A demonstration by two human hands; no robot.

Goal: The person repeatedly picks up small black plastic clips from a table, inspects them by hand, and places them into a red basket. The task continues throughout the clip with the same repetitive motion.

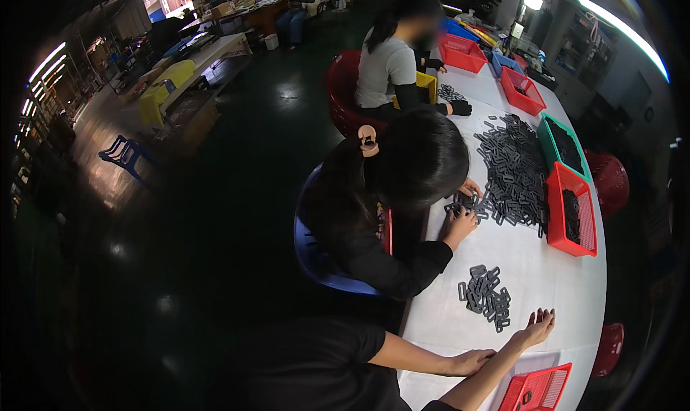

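My left hand [472,363] is low over the white table, fingers curled beside my right forearm, which hides part of them. Whatever it may hold cannot be made out. Stretched out further over the table, my right hand [535,330] has its fingers apart and nothing visible in it. Beyond my hands lies a small loose pile of dark grey rectangular plastic rings [485,296], like strap buckles. A red plastic basket [540,389] with a few dark pieces inside stands close to my right forearm, cut by the lower edge.
A co-worker in black [410,174] handles similar rings beside a large heap [512,170]. Past them sits another person in a grey shirt [392,66]. Along the table's far side stand a red basket [573,210] and a green basket [564,145]. Chairs [609,350] flank the table.
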